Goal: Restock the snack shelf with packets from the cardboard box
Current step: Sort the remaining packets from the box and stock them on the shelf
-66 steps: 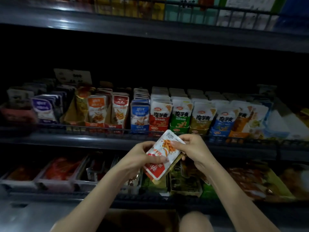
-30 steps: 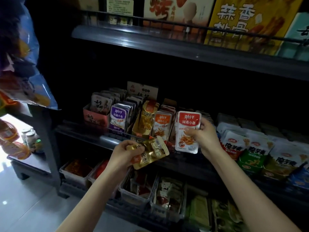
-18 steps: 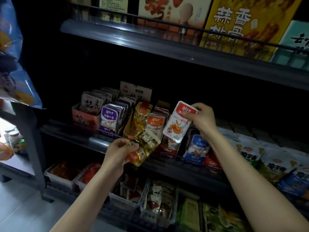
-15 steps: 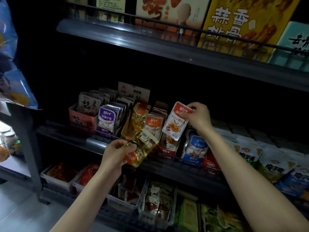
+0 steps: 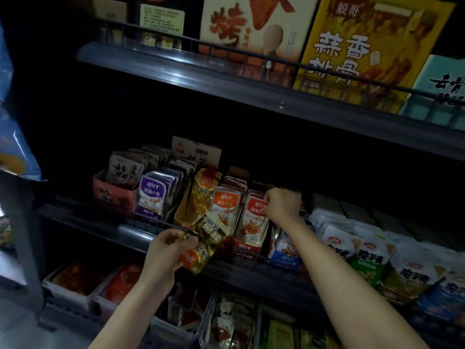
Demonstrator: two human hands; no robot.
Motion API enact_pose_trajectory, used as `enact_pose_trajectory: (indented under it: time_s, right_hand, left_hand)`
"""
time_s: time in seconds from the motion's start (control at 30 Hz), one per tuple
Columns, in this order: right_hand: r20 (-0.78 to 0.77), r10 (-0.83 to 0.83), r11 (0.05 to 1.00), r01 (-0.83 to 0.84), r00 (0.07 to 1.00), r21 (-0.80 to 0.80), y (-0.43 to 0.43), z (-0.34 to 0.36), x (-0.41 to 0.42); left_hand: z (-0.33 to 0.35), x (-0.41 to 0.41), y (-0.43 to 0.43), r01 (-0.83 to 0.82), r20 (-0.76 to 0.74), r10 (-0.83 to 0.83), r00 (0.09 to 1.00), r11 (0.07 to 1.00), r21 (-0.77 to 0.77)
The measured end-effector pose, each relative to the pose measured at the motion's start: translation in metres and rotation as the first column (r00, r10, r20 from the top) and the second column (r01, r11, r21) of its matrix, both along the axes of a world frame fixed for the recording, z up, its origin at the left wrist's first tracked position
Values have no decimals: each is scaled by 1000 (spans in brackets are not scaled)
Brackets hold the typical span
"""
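Red packet [image 5: 250, 222] now down on shelf [image 5: 136, 232]

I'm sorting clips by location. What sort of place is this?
Probably a shop's snack aisle: tiered shelves with wire rails, rows of identical packets in display cartons, boxed foods above. The right hand grips a red packet in its row; the left hand holds a gold packet.

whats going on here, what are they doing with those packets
A person is restocking a snack shelf. Their right hand grips the top of a red-labelled packet that stands at the front of its row. Their left hand holds a gold packet in front of the shelf, not yet put in.
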State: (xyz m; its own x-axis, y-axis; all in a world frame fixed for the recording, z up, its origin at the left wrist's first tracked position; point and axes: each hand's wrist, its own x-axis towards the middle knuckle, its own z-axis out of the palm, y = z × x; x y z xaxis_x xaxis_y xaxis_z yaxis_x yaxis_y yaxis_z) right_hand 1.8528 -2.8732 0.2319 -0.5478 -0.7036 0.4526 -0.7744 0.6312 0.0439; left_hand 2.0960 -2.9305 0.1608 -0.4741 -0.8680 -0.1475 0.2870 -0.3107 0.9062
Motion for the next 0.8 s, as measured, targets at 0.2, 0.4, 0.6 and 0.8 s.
enact_pose_trajectory:
  time_s: [0.2, 0.4, 0.6, 0.8]
  right_hand:
    - [-87, -28, 999, 31, 996, 32, -7, -4, -5]
    - [-109, -10, 1000, 10, 994, 1, -3, -4, -5]
    - [-70, 31, 996, -36, 997, -84, 11, 5, 6]
    - [594, 429, 898, -250, 680, -362, 33, 24, 81]
  left_hand:
    - [-1, -4, 0, 4, 1, -4, 1000, 1000, -19]
    - [3, -3, 1, 2, -13, -2, 1000, 1000, -15]
    - [7, 2, 5, 9, -14, -9, 1000, 999, -31]
    - [15, 16, 8, 59, -64, -61, 996, 997, -40]
